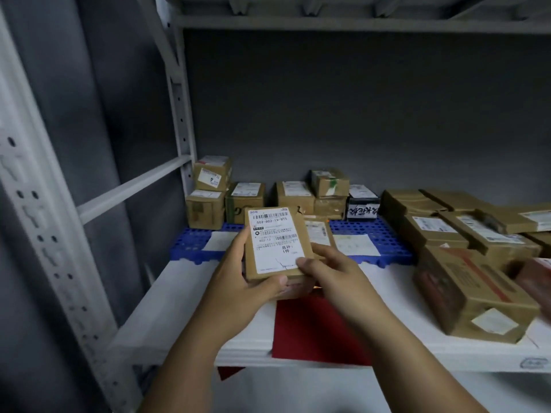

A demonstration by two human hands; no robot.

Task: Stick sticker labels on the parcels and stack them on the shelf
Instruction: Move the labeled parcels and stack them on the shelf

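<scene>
A person holds a small brown parcel (275, 244) in both hands above the white shelf (185, 296), near its front edge and toward its left end. The left hand (238, 281) grips the parcel's left side, fingers curled along the edge and the thumb pressed under its near corner. The right hand (328, 268) pinches the near right corner, the thumb lying on the white sticker label (275, 239) that covers most of the parcel's upper face. The label carries barcodes and printed text and shows a small tear near its lower edge. The parcel tilts up toward the camera, its far end raised.

Below the hands a red sheet (313, 329) lies on the shelf and hangs over the front edge. Behind the parcel a blue perforated mat (384, 234) covers the shelf's rear part, with loose white labels (356, 244) lying on it. A row of cardboard boxes (247, 201) stands along the back edge, two of them stacked at the rear left corner. More flat boxes (441, 231) crowd the shelf's right end, the nearest, a long carton (471, 296), reaching toward the front edge. A grey metal upright (59, 234) frames the left side
</scene>
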